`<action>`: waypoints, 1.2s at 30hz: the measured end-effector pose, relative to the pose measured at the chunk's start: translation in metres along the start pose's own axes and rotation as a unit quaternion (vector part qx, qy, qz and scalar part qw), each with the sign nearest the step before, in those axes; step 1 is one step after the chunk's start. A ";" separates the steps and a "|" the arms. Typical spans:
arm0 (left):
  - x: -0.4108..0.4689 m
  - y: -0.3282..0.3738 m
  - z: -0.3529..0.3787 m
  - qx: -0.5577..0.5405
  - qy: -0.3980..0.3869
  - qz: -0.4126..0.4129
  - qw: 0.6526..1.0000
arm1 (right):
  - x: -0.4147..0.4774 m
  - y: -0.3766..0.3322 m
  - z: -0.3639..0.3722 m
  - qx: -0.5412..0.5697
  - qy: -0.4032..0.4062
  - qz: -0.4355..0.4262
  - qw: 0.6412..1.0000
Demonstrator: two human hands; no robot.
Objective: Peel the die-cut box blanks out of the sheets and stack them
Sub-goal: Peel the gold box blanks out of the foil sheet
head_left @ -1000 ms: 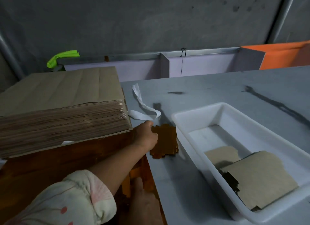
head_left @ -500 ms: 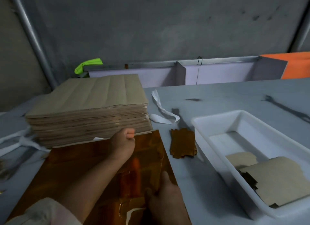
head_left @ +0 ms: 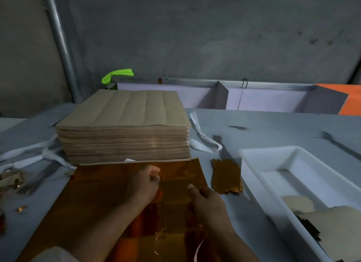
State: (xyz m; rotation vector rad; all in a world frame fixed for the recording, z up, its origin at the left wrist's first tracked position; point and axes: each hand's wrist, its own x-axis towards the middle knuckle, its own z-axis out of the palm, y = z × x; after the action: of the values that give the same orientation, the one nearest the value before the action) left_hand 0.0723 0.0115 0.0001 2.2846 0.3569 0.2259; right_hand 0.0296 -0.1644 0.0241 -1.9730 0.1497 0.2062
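A: While we are cataloguing the worktop (head_left: 263, 125), which item are we entering first?

B: Item one: gold foil sheet (head_left: 109, 189), lying flat directly in front of us, its far edge meeting the foot of the tall brown pile (head_left: 123, 140). Both hands are resting on it.

A: How are we recording the hands?

B: Left hand (head_left: 143, 185): fingers curled, knuckles down near the sheet's middle. We are not managing to tell whether it is pinching a blank's edge or nothing. Right hand (head_left: 210, 203): lying fairly flat at the sheet's right margin, one fingertip (head_left: 190, 187) stretched forward and pressing the foil.

A: And where are we entering the peeled blanks?

B: Item two: small gold stack (head_left: 226, 176), sitting just beside the sheet's right edge, between the sheet and the white tray (head_left: 252, 176), touching neither hand. Its long axis is running away from us, roughly parallel to that edge.

A: Which hand are we marking for the carry?

B: We are judging the right hand nearer, since the stack is lying ahead of it and to its right. The left would be crossing over the sheet. A freed blank is probably needing that same away-pointing lie to sit square.

A: Other entries?

B: White strap (head_left: 203, 142), curling behind the stack. The tray is holding brown card pieces.
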 end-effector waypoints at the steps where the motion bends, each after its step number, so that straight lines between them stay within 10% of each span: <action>1: 0.000 0.003 0.002 -0.031 -0.008 0.005 0.999 | 0.002 -0.003 0.002 -0.007 -0.002 -0.029 1.000; 10: -0.002 0.030 -0.009 -0.285 -0.256 -0.138 0.913 | -0.011 -0.014 0.022 -0.115 -0.161 -0.231 0.953; 17: -0.007 0.031 -0.010 -0.350 -0.196 -0.124 0.908 | 0.002 -0.019 0.013 -0.085 -0.198 -0.091 0.972; 28: -0.013 0.023 -0.021 -0.220 -0.227 -0.052 0.947 | 0.104 -0.019 0.026 0.072 -0.011 0.050 0.996; 36: 0.043 0.000 -0.011 0.119 -0.004 0.031 0.992 | 0.101 0.007 0.036 0.064 0.011 -0.049 0.997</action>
State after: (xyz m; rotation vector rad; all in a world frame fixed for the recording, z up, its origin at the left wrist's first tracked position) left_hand 0.1101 0.0331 0.0101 2.5329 0.3232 0.2142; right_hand 0.1238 -0.1348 -0.0175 -1.8512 0.0790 0.1083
